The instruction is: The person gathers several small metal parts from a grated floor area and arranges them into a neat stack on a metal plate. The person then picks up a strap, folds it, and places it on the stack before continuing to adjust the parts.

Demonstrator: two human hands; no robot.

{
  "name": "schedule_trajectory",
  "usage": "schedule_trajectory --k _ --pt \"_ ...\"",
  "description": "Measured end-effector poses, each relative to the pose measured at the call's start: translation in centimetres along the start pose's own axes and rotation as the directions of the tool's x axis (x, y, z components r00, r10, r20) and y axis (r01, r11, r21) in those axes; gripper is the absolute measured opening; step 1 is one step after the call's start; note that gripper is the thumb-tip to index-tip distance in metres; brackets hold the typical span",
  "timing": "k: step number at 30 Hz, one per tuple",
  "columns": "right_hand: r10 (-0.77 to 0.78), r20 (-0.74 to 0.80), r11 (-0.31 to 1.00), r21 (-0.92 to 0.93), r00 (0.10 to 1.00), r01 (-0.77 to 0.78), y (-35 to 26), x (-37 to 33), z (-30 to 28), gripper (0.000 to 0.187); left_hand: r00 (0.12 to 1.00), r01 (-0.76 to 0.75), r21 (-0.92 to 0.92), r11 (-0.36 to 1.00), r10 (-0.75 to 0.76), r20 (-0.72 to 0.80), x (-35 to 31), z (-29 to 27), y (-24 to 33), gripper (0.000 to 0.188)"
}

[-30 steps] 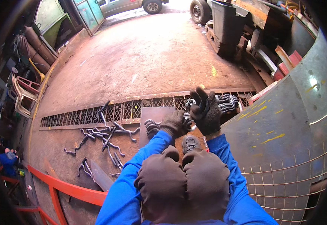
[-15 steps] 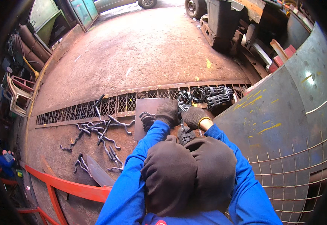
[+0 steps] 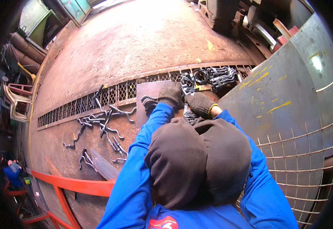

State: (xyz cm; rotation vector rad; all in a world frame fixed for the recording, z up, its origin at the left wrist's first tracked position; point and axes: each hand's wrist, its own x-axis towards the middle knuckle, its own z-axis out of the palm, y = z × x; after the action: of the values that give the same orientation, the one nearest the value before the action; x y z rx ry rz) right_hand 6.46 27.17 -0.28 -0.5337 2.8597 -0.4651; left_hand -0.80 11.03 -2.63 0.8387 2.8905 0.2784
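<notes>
We take the flat brown steel plate (image 3: 151, 100) lying on the rusty steel desk (image 3: 143, 45) as our landmark. Our left hand (image 3: 171, 95), in a dark knitted work glove, rests at the plate's right edge with its fingers curled down over a dark bent metal piece (image 3: 149, 102) that lies on the plate. Whether it actually pinches the piece we cannot tell, because the glove covers the contact. Our right hand (image 3: 199, 104), gloved the same, sits just right of the plate, knuckles up and fingers folded loosely, close beside the left, likely so the two can work one part together. Beyond the plate's far right corner a heap of black curved metal parts (image 3: 212, 76) sits on the long mesh grating (image 3: 109, 94). Left of the plate, scattered bent steel rods (image 3: 101, 124) lie loose across the desk.
</notes>
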Motion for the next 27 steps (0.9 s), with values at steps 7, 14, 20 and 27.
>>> schedule_trajectory --k 7,14,20,27 --pt "-0.013 -0.046 0.983 0.184 0.999 0.021 1.8 -0.7 2.6 0.024 0.999 -0.037 -0.025 0.999 0.036 -0.024 0.3 0.0 0.2 0.067" --pt "0.370 0.491 0.073 0.831 0.789 -0.552 2.9 -1.1 4.9 0.031 0.993 -0.076 -0.058 0.995 0.070 -0.090 -0.3 0.3 0.1 0.060" --pt "0.323 0.522 -0.351 0.841 0.790 -0.412 1.5 -3.0 3.2 0.035 0.992 -0.108 -0.047 0.993 0.104 -0.072 0.0 0.3 0.7 0.059" --pt "0.696 0.034 0.037 0.996 0.718 -0.083 -1.2 -3.8 -1.2 0.032 0.994 -0.038 -0.146 0.989 0.022 -0.111 -0.9 0.2 0.1 0.057"
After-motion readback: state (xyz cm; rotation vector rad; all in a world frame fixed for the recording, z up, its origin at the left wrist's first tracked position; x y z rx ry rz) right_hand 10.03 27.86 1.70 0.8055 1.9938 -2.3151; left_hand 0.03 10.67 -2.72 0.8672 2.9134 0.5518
